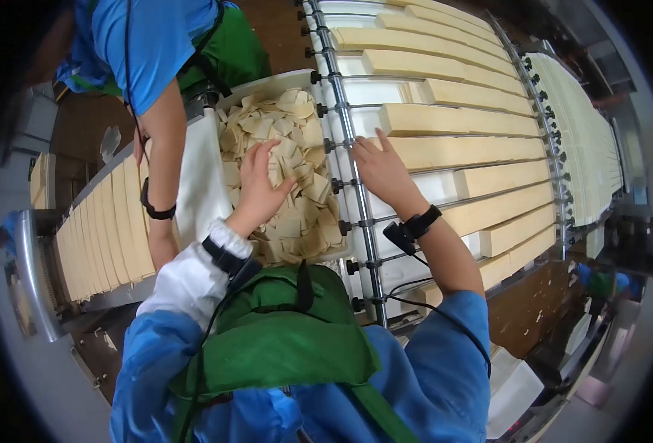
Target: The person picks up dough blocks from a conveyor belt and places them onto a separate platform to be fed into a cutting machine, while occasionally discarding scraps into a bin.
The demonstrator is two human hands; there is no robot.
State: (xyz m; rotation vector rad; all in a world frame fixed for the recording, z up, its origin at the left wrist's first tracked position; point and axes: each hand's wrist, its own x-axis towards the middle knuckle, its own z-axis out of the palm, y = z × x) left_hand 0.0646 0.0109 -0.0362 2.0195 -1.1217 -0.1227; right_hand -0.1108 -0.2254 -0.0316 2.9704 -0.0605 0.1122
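My left hand (260,188) is over a white bin (273,83) heaped with flat, pale dough-like pieces (308,210); its fingers are spread, and nothing shows in them. To the right, my right hand (380,168) lies at the metal rail (361,203) with its fingers apart, beside the left ends of long pale strips (459,151). The strips lie in rows between thin rods. Whether the right fingertips touch a strip or only the rail, I cannot tell.
A co-worker in blue and green (167,125) stands at the upper left, one arm reaching down beside the bin. Pale slabs (112,229) lie on a conveyor at the left. Farther right is another pale-covered belt (574,140). A white container (514,391) stands lower right.
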